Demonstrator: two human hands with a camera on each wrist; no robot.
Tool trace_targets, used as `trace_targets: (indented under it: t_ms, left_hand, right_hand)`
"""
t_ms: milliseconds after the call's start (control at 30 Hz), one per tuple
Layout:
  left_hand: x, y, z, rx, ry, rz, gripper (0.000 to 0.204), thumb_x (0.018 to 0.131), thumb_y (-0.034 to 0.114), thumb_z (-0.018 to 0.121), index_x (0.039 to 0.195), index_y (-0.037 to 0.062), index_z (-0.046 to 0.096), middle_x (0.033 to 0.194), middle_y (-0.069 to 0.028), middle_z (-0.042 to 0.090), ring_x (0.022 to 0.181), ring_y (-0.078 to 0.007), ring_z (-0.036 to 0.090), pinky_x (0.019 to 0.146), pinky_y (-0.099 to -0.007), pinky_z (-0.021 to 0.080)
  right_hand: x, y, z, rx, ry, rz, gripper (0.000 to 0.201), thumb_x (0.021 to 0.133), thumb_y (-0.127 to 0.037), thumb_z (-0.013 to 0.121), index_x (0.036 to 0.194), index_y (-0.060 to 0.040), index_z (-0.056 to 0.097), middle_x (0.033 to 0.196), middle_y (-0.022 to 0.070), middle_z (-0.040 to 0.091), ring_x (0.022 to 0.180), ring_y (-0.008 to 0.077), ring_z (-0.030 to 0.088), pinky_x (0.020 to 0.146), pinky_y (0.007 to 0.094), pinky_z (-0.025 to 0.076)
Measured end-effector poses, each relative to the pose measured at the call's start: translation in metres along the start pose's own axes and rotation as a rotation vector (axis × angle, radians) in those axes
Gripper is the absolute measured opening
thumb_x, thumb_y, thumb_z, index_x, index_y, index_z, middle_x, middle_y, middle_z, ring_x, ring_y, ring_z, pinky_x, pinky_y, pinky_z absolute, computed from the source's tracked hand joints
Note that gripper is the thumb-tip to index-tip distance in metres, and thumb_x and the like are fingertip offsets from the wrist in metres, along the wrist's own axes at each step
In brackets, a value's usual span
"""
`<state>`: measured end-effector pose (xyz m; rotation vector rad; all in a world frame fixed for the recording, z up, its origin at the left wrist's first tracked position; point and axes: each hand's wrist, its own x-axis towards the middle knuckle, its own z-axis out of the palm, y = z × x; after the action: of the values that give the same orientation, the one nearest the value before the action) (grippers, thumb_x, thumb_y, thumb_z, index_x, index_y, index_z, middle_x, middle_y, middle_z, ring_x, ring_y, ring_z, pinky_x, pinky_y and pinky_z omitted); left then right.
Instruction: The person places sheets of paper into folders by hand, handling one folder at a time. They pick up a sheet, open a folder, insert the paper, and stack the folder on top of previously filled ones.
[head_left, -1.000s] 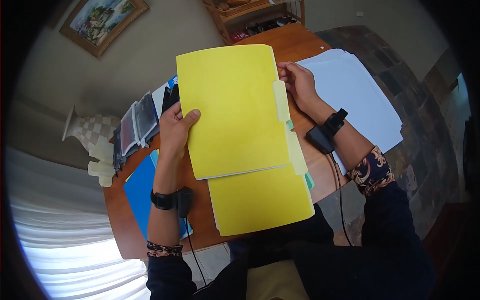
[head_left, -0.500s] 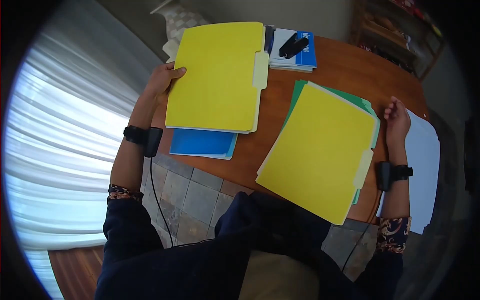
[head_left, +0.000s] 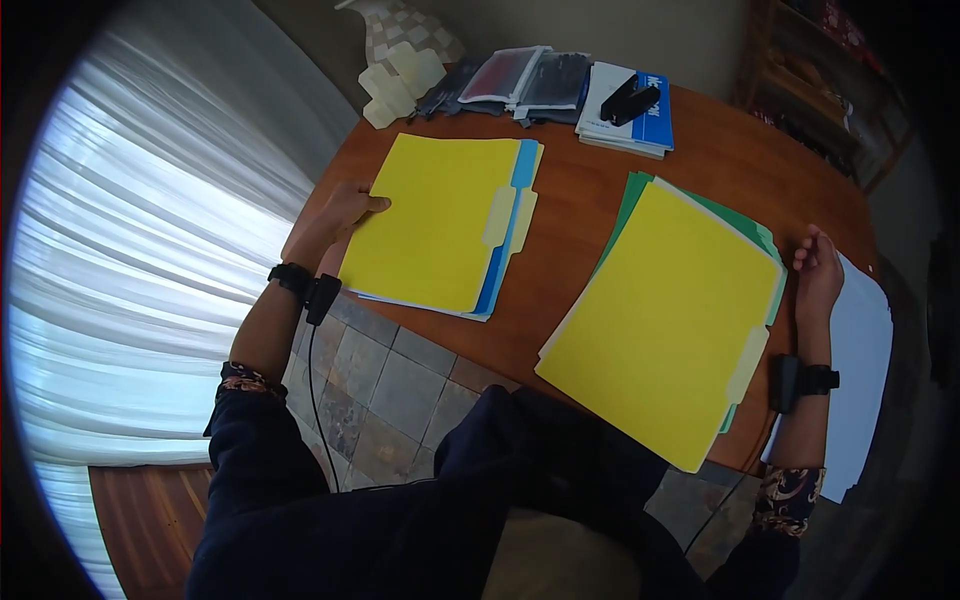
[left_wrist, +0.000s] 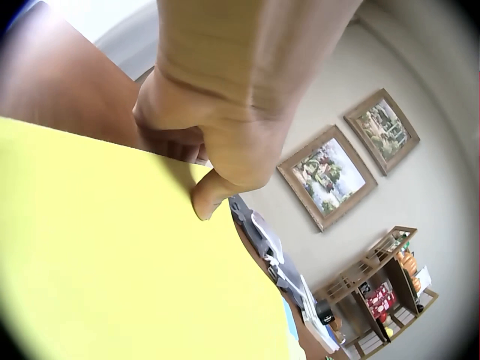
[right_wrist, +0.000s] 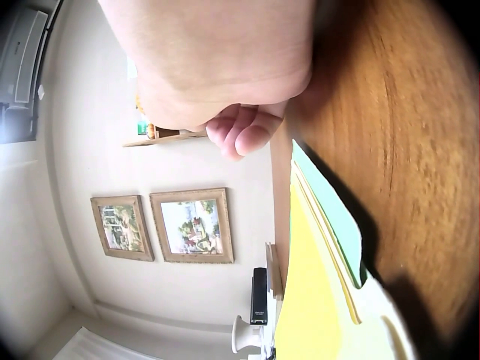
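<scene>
Head view: the only large writing is on the blue part of the notebook [head_left: 655,118], white letters starting with N, partly covered by the black stapler [head_left: 630,100], so the whole word cannot be read. A small pale mark on the stapler in the right wrist view is too small to read. The folder tabs in sight carry no legible writing.

The left hand [head_left: 350,205] pinches the left edge of the left folder [head_left: 430,215], a yellow one: the thumb lies flat on its top face, while the other fingers curl in at the edge and are partly hidden. This folder lies over a blue folder [head_left: 523,168], on the left part of the table [head_left: 560,235].

The right hand [head_left: 820,270] holds nothing. Its fingers are loosely curled and close together, just beside the upper right edge of the right folder [head_left: 665,320], also yellow, which lies on green folders [head_left: 625,210]. Whether this hand touches the table cannot be told. White paper [head_left: 862,370] lies on its outer side. Zip pouches [head_left: 508,78] lie beside the notebook, with pale cards [head_left: 402,85] and a checkered vase [head_left: 405,32] further left
</scene>
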<state>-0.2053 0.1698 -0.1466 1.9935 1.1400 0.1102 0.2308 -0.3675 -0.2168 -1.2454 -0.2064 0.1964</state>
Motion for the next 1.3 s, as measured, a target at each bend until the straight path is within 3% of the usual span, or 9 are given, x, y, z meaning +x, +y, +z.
trace_targets:
  t_ms: [200,300,367,467,633,700,800,900,1300]
  left_hand:
    - [-0.026,0.025,0.003,0.566,0.068,-0.069,0.041,0.075,0.032,0.077,0.090,-0.0053,0.068,0.079,-0.0204,0.070,0.072,-0.0230,0.071,0.065,-0.0352,0.055]
    - [-0.021,0.030,0.007,0.889,0.389,0.351,0.046,0.077,0.034,0.078,0.097,-0.0056,0.067,0.085,-0.0212,0.071,0.078,-0.0313,0.072,0.069,-0.0369,0.056]
    - [-0.025,0.076,0.028,0.691,0.273,0.318,0.031,0.083,0.026,0.073,0.092,-0.0028,0.063,0.076,-0.0142,0.069,0.074,-0.0241,0.071,0.067,-0.0346,0.055]
    - [-0.035,0.144,0.121,0.412,0.009,0.787,0.023,0.084,0.013,0.071,0.100,-0.0011,0.064,0.085,-0.0119,0.071,0.079,-0.0209,0.071,0.073,-0.0308,0.055]
    - [-0.065,0.213,0.240,0.529,-0.196,1.060,0.049,0.082,0.027,0.073,0.121,0.0010,0.061,0.129,-0.0172,0.063,0.120,-0.0295,0.060,0.101,-0.0406,0.047]
    - [-0.064,0.222,0.276,0.553,-0.235,1.183,0.076,0.078,0.037,0.075,0.141,0.0028,0.048,0.149,-0.0186,0.046,0.142,-0.0323,0.038,0.116,-0.0445,0.032]
    - [-0.048,0.236,0.296,0.583,-0.311,1.167,0.094,0.077,0.044,0.075,0.151,0.0032,0.035,0.156,-0.0191,0.036,0.148,-0.0330,0.027,0.120,-0.0466,0.024]
    - [-0.032,0.240,0.304,0.616,-0.425,1.079,0.097,0.077,0.050,0.074,0.152,0.0030,0.033,0.156,-0.0202,0.035,0.148,-0.0342,0.027,0.120,-0.0498,0.022]
    - [-0.027,0.223,0.287,0.452,-0.330,1.052,0.089,0.075,0.042,0.077,0.149,0.0087,0.041,0.151,-0.0176,0.044,0.144,-0.0322,0.035,0.119,-0.0480,0.024]
  right_hand:
    - [0.000,0.000,0.004,-0.050,0.028,0.018,0.027,0.102,-0.022,0.053,0.114,0.0007,0.062,0.085,0.0021,0.057,0.072,0.0098,0.054,0.063,0.0242,0.043]
    - [-0.005,-0.002,0.008,-0.100,0.009,-0.030,0.026,0.101,-0.021,0.054,0.110,0.0010,0.064,0.085,0.0031,0.060,0.069,0.0101,0.058,0.061,0.0241,0.046]
    - [-0.010,-0.003,0.009,-0.050,-0.002,-0.046,0.024,0.099,-0.019,0.054,0.106,0.0017,0.065,0.084,0.0044,0.061,0.069,0.0116,0.059,0.061,0.0251,0.048]
    - [-0.013,-0.013,0.017,-0.111,0.026,0.002,0.023,0.096,-0.016,0.055,0.104,0.0022,0.066,0.083,0.0061,0.063,0.068,0.0146,0.062,0.060,0.0265,0.051]
    - [-0.029,-0.051,0.019,-0.362,-0.065,-0.075,0.019,0.096,-0.013,0.057,0.102,0.0012,0.067,0.084,0.0069,0.067,0.074,0.0141,0.066,0.063,0.0269,0.054]
    - [-0.042,-0.084,0.011,-0.579,-0.058,-0.109,0.019,0.096,-0.013,0.058,0.106,-0.0005,0.067,0.089,0.0055,0.069,0.079,0.0141,0.067,0.067,0.0278,0.054]
    - [-0.037,-0.106,-0.022,-1.019,-0.102,-0.136,0.032,0.093,-0.021,0.065,0.120,-0.0045,0.065,0.117,0.0093,0.069,0.109,0.0199,0.065,0.088,0.0350,0.053]
    - [-0.038,-0.116,-0.059,-1.470,-0.227,0.008,0.073,0.085,-0.037,0.075,0.147,-0.0098,0.046,0.154,0.0185,0.040,0.146,0.0306,0.032,0.117,0.0421,0.031]
    - [-0.021,-0.105,-0.095,-1.707,-0.274,0.124,0.104,0.067,-0.052,0.085,0.150,-0.0091,0.040,0.152,0.0232,0.039,0.140,0.0379,0.039,0.117,0.0417,0.031]
